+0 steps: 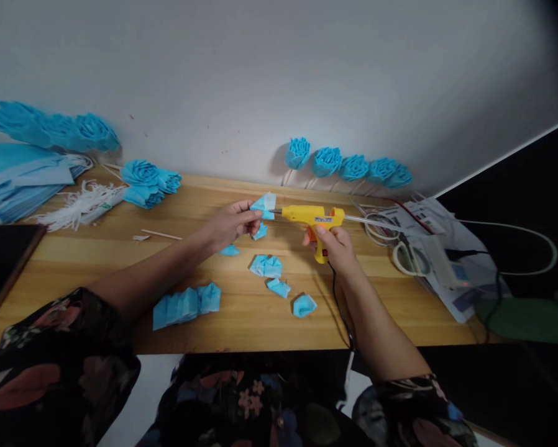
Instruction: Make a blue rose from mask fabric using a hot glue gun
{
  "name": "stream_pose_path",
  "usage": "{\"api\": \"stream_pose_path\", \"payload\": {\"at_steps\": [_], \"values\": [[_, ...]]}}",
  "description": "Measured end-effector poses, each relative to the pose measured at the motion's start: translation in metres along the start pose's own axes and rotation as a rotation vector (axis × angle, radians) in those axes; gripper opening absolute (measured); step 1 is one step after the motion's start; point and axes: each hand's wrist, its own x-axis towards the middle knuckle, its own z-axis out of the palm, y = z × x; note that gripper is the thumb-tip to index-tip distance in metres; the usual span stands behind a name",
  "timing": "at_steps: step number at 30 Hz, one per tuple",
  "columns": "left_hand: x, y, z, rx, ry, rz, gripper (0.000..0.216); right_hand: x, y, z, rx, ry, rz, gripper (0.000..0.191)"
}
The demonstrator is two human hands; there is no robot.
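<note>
Our left hand [239,222] is just off the nozzle end of the yellow glue gun [307,215], palm turned inward, thumb and fingers drawn together in a pinch, the other fingers curled beneath. Our bare left forearm [167,264] slants up toward the gun's nozzle side. Our right hand [338,247] wraps the gun's handle, thumb against its near side, fingers curled round its front at the trigger. Our right forearm [381,320], also bare, rises from below the gun's handle side.

Room between forearms [162,267] (cord [333,288] rightward)
</note>
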Motion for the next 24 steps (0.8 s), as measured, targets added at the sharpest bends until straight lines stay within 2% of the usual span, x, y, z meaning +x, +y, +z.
{"api": "stream_pose_path", "payload": {"at_steps": [17, 24], "values": [[-0.002, 0.002, 0.000, 0.020, -0.026, -0.010, 0.024, -0.001, -0.007, 0.001, -0.060, 0.038, -0.003, 0.069], [-0.003, 0.003, 0.001, 0.005, -0.032, -0.024, 0.024, -0.002, -0.013, 0.004, -0.059, 0.062, -0.062, 0.065]]}}
